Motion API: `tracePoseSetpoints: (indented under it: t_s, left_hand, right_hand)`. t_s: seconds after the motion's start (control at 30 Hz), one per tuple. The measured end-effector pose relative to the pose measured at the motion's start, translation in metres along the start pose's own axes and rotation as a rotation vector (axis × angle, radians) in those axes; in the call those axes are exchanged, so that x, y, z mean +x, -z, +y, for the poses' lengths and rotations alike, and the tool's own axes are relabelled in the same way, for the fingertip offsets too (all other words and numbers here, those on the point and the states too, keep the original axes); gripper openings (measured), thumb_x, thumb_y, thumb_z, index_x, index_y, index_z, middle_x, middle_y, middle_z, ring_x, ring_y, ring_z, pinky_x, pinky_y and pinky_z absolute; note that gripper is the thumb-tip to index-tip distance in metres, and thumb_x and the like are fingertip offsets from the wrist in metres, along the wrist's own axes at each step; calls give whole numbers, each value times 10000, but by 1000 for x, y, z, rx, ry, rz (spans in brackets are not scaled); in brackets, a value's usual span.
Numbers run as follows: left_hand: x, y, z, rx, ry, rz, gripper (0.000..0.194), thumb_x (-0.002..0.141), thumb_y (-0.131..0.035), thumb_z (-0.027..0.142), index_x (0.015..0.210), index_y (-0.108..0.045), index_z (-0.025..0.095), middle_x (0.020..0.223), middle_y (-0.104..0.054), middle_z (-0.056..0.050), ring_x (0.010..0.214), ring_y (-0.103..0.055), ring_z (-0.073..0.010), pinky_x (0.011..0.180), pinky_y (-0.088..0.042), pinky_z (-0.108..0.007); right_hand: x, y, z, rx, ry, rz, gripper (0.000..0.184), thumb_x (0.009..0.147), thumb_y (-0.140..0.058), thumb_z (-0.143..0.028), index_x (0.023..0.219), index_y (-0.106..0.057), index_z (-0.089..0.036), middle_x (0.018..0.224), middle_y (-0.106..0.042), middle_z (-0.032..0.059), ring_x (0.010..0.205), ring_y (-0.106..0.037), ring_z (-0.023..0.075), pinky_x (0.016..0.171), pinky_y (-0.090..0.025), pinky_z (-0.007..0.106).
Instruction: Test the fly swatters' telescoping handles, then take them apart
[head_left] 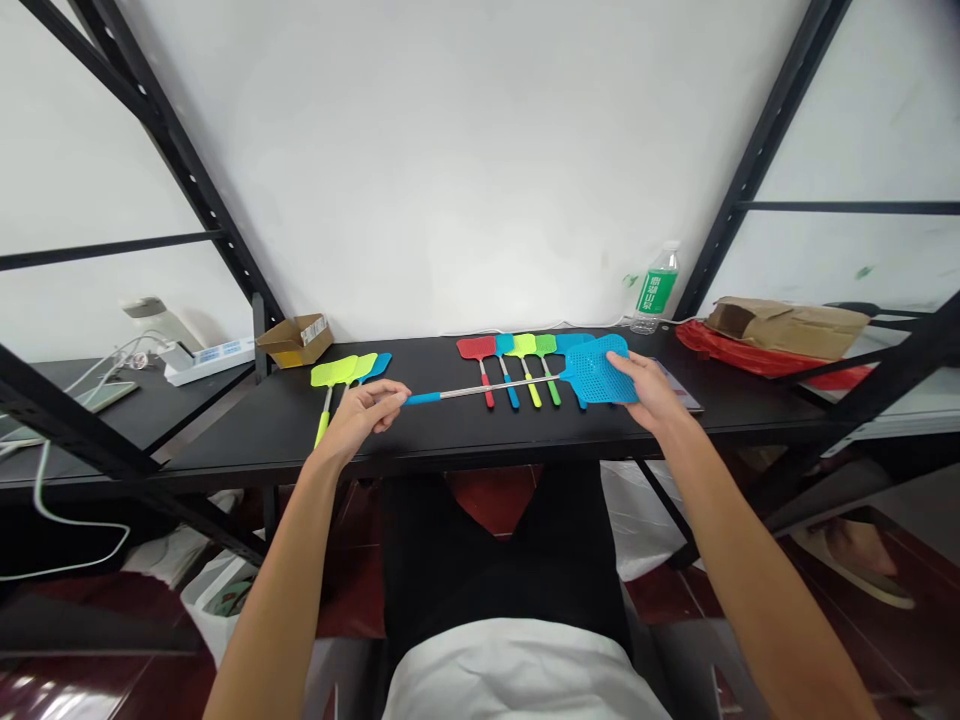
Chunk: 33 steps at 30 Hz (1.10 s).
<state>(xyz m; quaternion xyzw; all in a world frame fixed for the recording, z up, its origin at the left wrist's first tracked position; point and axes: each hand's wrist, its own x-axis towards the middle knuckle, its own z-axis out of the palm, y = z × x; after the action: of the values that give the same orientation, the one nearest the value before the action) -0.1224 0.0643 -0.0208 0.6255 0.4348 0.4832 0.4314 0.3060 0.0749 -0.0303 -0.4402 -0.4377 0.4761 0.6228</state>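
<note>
The left hand (367,412) pinches the end of the blue grip of a bright blue plastic fly swatter (601,371) with a perforated head and thin metal rod, as the right hand (646,390) clasps the edge of that head between thumb and fingers. The swatter spans the space between the hands, held level above a long black tabletop (420,440). Behind it, a row of swatters with red, blue, yellow-green and green heads (525,347) lies with grips toward the person. Beside the left hand are two yellow-green swatters (330,374) and a blue-headed one (379,366). Farther left sit an open brown cardboard box (295,341) and a white power strip (214,358). At right, a clear plastic bottle with a green label (657,289) stands by the white wall, near crumpled brown packaging (780,331) on red plastic (720,349).
</note>
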Motion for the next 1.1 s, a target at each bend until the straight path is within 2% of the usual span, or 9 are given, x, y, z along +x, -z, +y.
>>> tracePoseSetpoints:
  t_s: [0.1,0.2,0.33,0.7,1.1]
  left_hand:
    - [-2,4,2,90,2,-55,303,784,-780,433,909,-731,161,576,-436,45,492,-338,-64,478,-294,-221]
    - [-1,7,0,142,24,-96,311,765,-801,432,902,-733,162,582,-445,41,501,-335,-63,476,-265,-219]
    - [0,4,-1,152,52,-137,335,760,-806,451,905,-726,160,568,-423,50,490,-291,-55,470,-205,-215]
    - [-3,-15,3,157,44,-146,362,791,-768,502,810,-663,156,564,-361,62,484,-276,-55,477,-179,-216]
    - [-3,-21,6,129,56,-158,389,789,-761,524,776,-639,155,535,-315,78,459,-242,-50,474,-148,-221]
  right_hand:
    - [-3,-1,-2,19,-52,-22,201,736,-802,-353,857,-718,-216,859,-778,58,764,-736,250,669,-604,358]
    - [-5,-1,-2,42,-106,-51,160,745,-785,-314,849,-725,-207,886,-788,74,803,-750,268,721,-620,384]
    - [-4,-1,1,54,-127,-55,155,738,-778,-288,850,-723,-196,884,-789,82,823,-757,277,720,-626,387]
    - [-3,-2,-2,32,-108,54,112,741,-734,-239,842,-706,-199,822,-779,61,729,-743,248,688,-621,380]
    - [-5,-8,-3,23,-73,23,178,696,-765,-274,833,-669,-214,819,-773,58,829,-755,284,746,-624,413]
